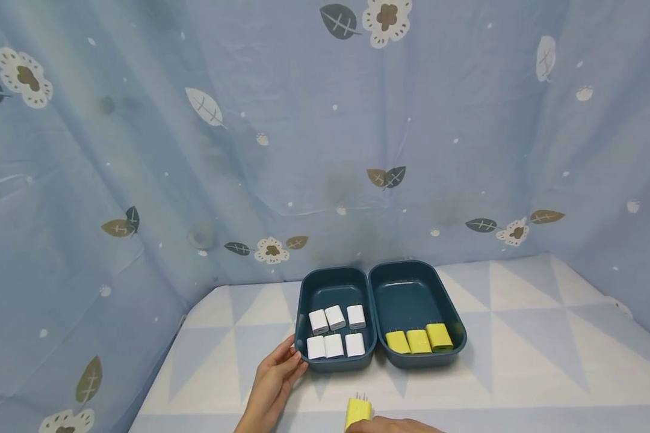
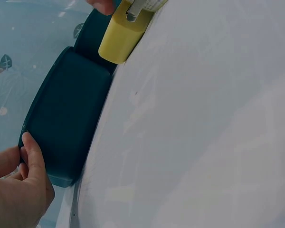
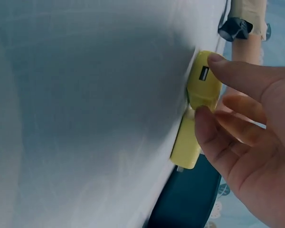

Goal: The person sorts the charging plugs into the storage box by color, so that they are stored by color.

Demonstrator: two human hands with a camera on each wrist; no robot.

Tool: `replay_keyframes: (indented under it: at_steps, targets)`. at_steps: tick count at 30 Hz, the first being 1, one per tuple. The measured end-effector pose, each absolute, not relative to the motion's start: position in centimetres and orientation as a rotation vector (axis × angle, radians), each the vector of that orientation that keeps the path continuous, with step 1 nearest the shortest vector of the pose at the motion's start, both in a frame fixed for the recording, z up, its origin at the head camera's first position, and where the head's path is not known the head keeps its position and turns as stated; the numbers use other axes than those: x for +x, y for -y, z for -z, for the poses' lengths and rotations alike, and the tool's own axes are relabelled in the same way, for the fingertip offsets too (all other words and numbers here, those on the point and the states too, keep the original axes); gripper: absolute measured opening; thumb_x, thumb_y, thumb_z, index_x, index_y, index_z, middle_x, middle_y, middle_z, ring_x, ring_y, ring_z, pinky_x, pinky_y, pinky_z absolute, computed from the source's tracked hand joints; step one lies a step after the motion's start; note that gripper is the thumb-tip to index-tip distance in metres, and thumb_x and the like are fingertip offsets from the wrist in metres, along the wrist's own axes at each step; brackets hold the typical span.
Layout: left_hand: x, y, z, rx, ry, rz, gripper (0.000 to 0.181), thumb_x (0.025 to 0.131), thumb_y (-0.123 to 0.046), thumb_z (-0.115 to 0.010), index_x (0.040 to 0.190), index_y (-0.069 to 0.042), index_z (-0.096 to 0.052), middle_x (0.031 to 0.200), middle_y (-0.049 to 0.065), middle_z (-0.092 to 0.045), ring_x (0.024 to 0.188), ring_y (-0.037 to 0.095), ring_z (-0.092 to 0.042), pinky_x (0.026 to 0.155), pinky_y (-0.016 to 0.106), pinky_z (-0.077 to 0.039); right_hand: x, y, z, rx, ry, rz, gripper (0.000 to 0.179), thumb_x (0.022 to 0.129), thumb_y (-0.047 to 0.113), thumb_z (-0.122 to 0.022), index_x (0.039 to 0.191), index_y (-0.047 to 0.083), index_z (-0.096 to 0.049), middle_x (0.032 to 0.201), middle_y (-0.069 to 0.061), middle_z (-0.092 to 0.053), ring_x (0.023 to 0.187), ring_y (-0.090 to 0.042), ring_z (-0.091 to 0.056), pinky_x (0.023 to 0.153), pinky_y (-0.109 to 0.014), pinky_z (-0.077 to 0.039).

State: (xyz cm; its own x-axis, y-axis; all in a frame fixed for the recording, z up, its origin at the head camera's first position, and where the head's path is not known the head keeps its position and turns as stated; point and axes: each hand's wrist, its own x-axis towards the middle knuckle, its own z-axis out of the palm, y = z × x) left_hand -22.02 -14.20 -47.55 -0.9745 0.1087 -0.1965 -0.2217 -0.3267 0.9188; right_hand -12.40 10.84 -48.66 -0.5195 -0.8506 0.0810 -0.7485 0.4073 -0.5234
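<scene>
My left hand [image 1: 275, 382] grips the front left corner of the left dark teal tray [image 1: 336, 364], thumb and fingers at its rim in the left wrist view. Several white charger plugs [image 1: 333, 346] lie in that tray. At the bottom edge of the head view, my right hand [image 1: 395, 426] is partly cut off. Its thumb and a finger pinch a yellow charger plug [image 3: 206, 78] with a USB slot, on the cloth. Touching or close to this one, a second yellow charger plug [image 3: 186, 145] lies with its prongs towards the trays.
Against the left tray stands a matching right tray [image 1: 406, 294] holding three yellow charger plugs [image 1: 418, 341] along its front. A patterned cloth [image 1: 520, 373] covers the table. Behind and to the left hangs a blue curtain [image 1: 303, 120].
</scene>
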Motion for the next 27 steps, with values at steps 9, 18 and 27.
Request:
replay_keyframes:
  at_steps: [9, 18, 27]
  targets:
    - [-22.1, 14.5, 47.4, -0.112, -1.672, -2.417, 0.058, 0.086, 0.004, -0.06, 0.139, 0.003, -0.037, 0.105, 0.011, -0.044, 0.092, 0.016, -0.055, 0.09, 0.033, -0.05, -13.7, -10.6, 51.1, -1.427, -2.264, 0.859, 0.037, 0.095, 0.031, -0.052, 0.13, 0.023, -0.044, 0.123, 0.015, -0.048, 0.104, 0.006, -0.048, 0.084, -0.01, -0.044]
    - [-22.0, 14.4, 47.4, -0.133, -1.668, -2.413, 0.057, 0.087, 0.005, -0.059, 0.14, 0.003, -0.037, 0.105, 0.011, -0.043, 0.091, 0.016, -0.055, 0.089, 0.033, -0.05, -14.1, -11.5, 53.6, -0.964, -1.97, 1.288, 0.025, 0.095, 0.022, -0.054, 0.118, 0.023, -0.047, 0.112, 0.015, -0.057, 0.092, 0.001, -0.056, 0.08, -0.016, -0.049]
    - [-22.0, 14.3, 47.5, -0.13, -1.66, -2.417, 0.056, 0.087, 0.006, -0.058, 0.139, 0.003, -0.037, 0.105, 0.012, -0.044, 0.091, 0.016, -0.055, 0.09, 0.033, -0.05, -13.0, -12.1, 52.3, -0.836, -2.004, 1.358, 0.016, 0.095, 0.019, -0.052, 0.112, 0.019, -0.052, 0.109, 0.015, -0.059, 0.088, 0.002, -0.055, 0.076, -0.016, -0.049]
